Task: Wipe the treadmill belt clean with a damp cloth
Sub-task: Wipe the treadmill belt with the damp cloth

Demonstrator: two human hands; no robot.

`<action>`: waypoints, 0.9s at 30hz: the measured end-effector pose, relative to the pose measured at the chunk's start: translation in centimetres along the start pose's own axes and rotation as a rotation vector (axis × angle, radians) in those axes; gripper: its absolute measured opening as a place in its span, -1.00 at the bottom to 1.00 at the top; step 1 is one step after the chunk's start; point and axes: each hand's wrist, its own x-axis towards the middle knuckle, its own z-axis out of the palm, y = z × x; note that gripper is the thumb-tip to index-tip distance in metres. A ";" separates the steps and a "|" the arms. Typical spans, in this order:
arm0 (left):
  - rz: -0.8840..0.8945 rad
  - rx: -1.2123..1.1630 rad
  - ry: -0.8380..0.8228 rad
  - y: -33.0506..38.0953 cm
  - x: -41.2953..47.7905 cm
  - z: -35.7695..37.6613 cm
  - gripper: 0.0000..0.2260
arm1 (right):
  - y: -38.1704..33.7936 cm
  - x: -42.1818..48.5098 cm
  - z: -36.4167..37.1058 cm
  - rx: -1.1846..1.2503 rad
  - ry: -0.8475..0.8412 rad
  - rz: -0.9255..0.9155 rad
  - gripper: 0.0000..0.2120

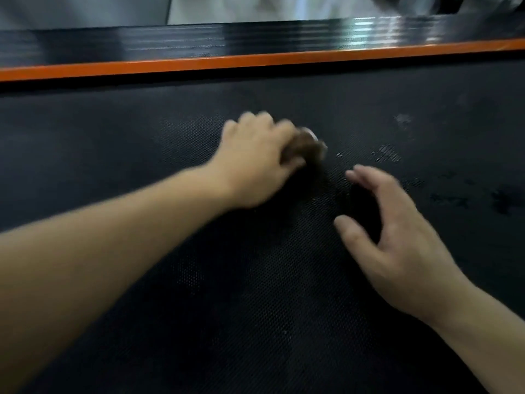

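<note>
Though blurry, perhaps a brown wadded cloth (306, 146) in left hand (255, 166).

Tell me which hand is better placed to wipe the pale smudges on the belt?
Left, probably. The left hand grips the cloth on the belt, and the smudges lie just to its right. The right hand is open and holds nothing, so it would need the cloth first.

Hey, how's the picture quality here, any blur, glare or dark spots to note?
Head view: the left hand and the brown cloth it grips are smeared by motion blur; the right hand is slightly soft at the fingertips; the belt weave reads sharp mid-frame though dim; bright glare streaks the black side rail above the orange stripe.
</note>
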 end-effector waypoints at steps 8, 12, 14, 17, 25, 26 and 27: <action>0.027 -0.409 -0.273 -1.3 -6.2 -3.9 -0.06 | -1.3 1.9 -1.6 -0.063 -0.162 -0.290 -0.36; -0.122 -0.275 -0.040 -5.3 -9.0 -2.9 -0.32 | -2.9 5.4 0.4 -0.386 -0.205 -0.435 -0.45; -0.116 -0.139 -0.033 -5.1 -9.7 -1.2 -0.35 | -3.3 7.1 1.9 -0.444 -0.249 -0.502 -0.50; -0.129 -0.098 -0.019 -4.6 -10.0 -0.4 -0.42 | -3.0 11.7 2.8 -0.346 -0.268 -0.441 -0.59; -0.128 -0.056 -0.029 -4.4 -10.0 -0.4 -0.41 | -4.1 20.2 6.6 -0.513 0.006 -0.225 -0.62; -0.129 -0.051 -0.028 -4.4 -9.9 -0.4 -0.41 | -4.0 19.6 6.6 -0.508 -0.012 -0.287 -0.63; -0.131 -0.052 -0.032 -4.3 -10.0 -0.4 -0.41 | -3.7 19.8 6.1 -0.504 -0.036 -0.302 -0.64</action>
